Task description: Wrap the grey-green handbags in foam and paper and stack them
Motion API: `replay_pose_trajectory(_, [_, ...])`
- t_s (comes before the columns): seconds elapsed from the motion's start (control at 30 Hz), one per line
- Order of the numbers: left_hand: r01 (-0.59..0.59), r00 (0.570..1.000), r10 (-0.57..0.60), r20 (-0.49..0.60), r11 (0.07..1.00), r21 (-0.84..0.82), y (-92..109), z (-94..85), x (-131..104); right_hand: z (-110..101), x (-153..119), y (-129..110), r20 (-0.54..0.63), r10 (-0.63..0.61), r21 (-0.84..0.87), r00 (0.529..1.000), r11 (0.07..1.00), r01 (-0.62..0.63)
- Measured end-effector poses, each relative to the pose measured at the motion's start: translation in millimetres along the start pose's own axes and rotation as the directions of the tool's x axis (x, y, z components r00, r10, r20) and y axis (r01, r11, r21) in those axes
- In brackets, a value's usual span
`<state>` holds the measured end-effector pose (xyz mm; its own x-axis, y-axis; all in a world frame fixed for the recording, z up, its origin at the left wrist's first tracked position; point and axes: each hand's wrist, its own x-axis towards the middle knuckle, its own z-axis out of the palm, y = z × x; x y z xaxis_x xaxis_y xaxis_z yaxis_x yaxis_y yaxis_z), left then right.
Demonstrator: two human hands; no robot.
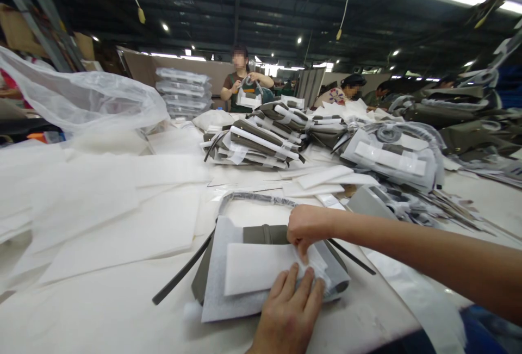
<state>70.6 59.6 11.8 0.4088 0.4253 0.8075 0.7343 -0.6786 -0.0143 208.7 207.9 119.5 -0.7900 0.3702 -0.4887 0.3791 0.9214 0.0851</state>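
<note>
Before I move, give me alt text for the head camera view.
The left hand and right hand touch white padding on a dark bag on a pale table. White sheets spread left, with piled bags beyond; farther back, a person holds another bag.

Comprises bare left hand and bare right hand. Shows short nails on the left. Continues on the right into slender, smoothly tapered forearm, uncovered from wrist to picture edge. Includes blue cloth at lower right; cannot be confirmed as worn.
</note>
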Motion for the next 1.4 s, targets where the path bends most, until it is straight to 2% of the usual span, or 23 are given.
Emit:
replay_pose_trajectory(0.2, [0.003, 0.999, -0.002, -0.053, 1.000, 0.018, 0.8, 3.4, 0.4, 11.3, 4.6, 14.4, -0.043, 0.050, 0.127, 0.998, 0.991, -0.044])
replay_pose_trajectory(0.4, [-0.011, 0.998, 0.013, -0.067, 0.999, 0.036, 0.0, 5.8, -0.5, 30.6, 8.3, 32.9, -0.118, 0.125, 0.354, 0.985, 0.932, -0.076])
replay_pose_trajectory(0.6, [0.010, 0.989, -0.005, -0.147, 0.999, 0.033, 1.3, 10.0, 0.7, 42.1, 16.4, 50.1, -0.059, 0.250, 0.603, 0.967, 0.781, -0.165])
replay_pose_trajectory(0.83, [-0.006, 0.994, 0.010, -0.112, 0.999, 0.040, 1.3, 7.9, 0.1, 50.0, 25.3, 62.4, 0.019, 0.219, 0.691, 0.976, 0.703, -0.171])
replay_pose_trajectory(0.93, [-0.022, 0.997, 0.024, -0.072, 0.999, 0.031, 0.8, 3.6, -0.5, 46.6, 19.1, 62.6, -0.027, 0.272, 0.689, 0.962, 0.702, -0.179])
replay_pose_trajectory(1.1, [-0.032, 0.999, 0.032, -0.013, 0.999, 0.022, 1.6, -1.2, -3.0, 42.0, -8.4, 43.2, -0.197, 0.452, 0.665, 0.870, 0.713, -0.220])
replay_pose_trajectory(1.17, [-0.033, 0.999, 0.033, -0.004, 0.999, 0.016, 2.5, -1.6, -4.1, 46.1, -16.8, 31.0, -0.199, 0.440, 0.678, 0.876, 0.707, -0.201])
replay_pose_trajectory(1.27, [-0.028, 0.999, 0.028, 0.016, 1.000, 0.007, 3.4, -0.8, -6.1, 56.8, -16.1, 21.3, -0.141, 0.393, 0.713, 0.909, 0.677, -0.182])
replay_pose_trajectory(1.4, [-0.022, 0.998, 0.023, 0.053, 1.000, -0.011, 3.7, 0.8, -9.9, 69.6, 3.3, 34.2, -0.072, 0.355, 0.793, 0.932, 0.587, -0.162])
